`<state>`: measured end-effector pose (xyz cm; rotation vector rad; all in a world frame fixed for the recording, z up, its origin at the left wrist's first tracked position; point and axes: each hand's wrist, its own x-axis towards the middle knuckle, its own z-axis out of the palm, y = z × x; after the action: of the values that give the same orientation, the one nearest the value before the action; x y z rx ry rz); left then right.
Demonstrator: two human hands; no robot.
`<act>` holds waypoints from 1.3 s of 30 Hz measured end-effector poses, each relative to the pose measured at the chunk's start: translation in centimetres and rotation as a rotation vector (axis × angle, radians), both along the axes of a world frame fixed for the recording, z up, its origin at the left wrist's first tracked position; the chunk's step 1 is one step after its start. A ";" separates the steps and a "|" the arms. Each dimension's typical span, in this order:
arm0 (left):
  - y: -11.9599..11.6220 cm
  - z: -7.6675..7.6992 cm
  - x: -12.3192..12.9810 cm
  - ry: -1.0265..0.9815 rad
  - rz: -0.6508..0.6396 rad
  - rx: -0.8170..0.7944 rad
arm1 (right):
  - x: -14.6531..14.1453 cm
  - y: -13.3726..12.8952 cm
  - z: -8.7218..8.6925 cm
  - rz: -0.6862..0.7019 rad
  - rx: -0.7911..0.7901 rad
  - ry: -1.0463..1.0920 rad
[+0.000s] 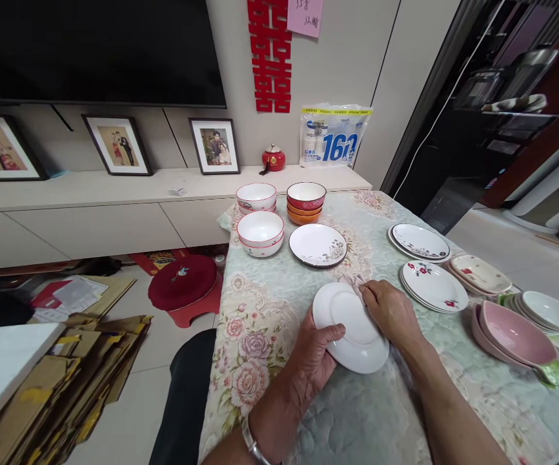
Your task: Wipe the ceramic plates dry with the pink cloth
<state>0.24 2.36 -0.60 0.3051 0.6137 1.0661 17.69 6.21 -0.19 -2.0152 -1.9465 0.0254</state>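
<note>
A white plate [352, 320], its underside ring facing me, is tilted above the tablecloth. My left hand [315, 352] grips its lower left edge, the thumb lying across it. At the plate's upper right rim, my right hand [390, 311] is closed on a pale pinkish cloth [354, 280], which bunches along the edge. Just beyond lies a flower-patterned plate [317, 245] with a dark rim. Beside my right hand sits a stack of plates with red flowers [433, 287].
Stacked bowls [260, 232] with red rims and red-and-orange bowls [305, 201] stand at the far side. Rightward are more plates [419, 241], pink leaf-shaped bowls [516, 332] and white bowls [550, 311]. A red stool [182, 284] and flattened cardboard [51, 387] occupy the left floor.
</note>
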 end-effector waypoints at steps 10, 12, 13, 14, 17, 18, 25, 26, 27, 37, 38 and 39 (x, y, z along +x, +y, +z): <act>-0.2 0.5 0.1 -0.057 -0.107 0.043 | -3.3 -1.0 1.2 0.557 0.133 0.284; -0.1 0.4 0.2 -0.039 -0.100 0.039 | -4.1 -1.5 1.8 0.688 0.090 0.315; 0.0 0.4 0.2 -0.026 -0.096 0.037 | -4.3 -1.6 2.0 0.731 0.064 0.319; 0.0 0.3 0.2 -0.017 -0.099 0.039 | -4.5 -1.7 2.1 0.748 0.043 0.318; 0.0 0.1 0.3 -0.024 -0.110 0.045 | -4.4 -1.4 2.0 0.657 0.033 0.299; 0.0 0.1 0.3 -0.032 -0.116 0.044 | -4.2 -1.2 1.9 0.603 0.035 0.296; -0.2 0.0 -0.1 -0.012 -0.193 0.049 | -0.8 -0.1 0.7 0.266 -0.014 0.250; -0.2 0.0 -0.1 0.001 -0.195 0.042 | -0.4 -0.1 0.5 0.228 -0.028 0.234; -0.2 0.0 -0.1 0.017 -0.187 0.030 | 0.0 0.0 0.4 0.198 -0.045 0.219; -0.4 0.2 0.2 0.031 0.019 -0.002 | 0.0 0.1 -0.4 0.074 -0.012 0.149; -0.5 0.3 0.3 0.031 0.020 -0.002 | -0.1 0.2 -0.4 0.092 0.018 0.156; -0.5 0.3 0.3 0.033 0.019 -0.003 | -0.3 0.2 -0.4 0.127 0.050 0.173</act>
<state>0.55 1.89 -0.32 0.3153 0.6490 1.0802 17.44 6.40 -0.63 -1.7918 -1.9421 0.1745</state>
